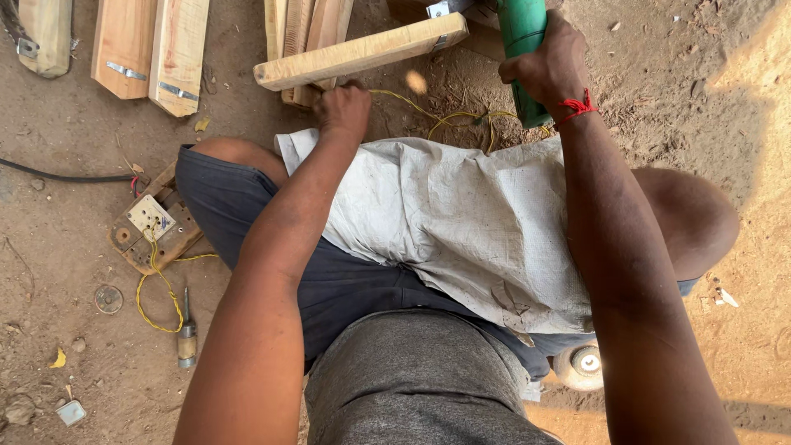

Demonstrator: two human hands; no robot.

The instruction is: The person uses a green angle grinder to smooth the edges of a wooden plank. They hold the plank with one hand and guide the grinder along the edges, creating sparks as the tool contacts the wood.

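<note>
Bare dirt ground (74, 272) lies open well left of the left hand (342, 109), broken by a socket board (152, 224), yellow wire (161, 297) and screwdriver (187, 334). Ahead of that hand, stacked wooden planks (309, 33) block passage. Between both hands, a grey sack (470, 222) covers the lap. Right of the right hand (548, 66), ground is open.

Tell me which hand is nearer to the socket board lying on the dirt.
Left. The left hand steadies the wooden piece, up and right of the socket board. The right hand grips the green power tool far across on the other side.
</note>
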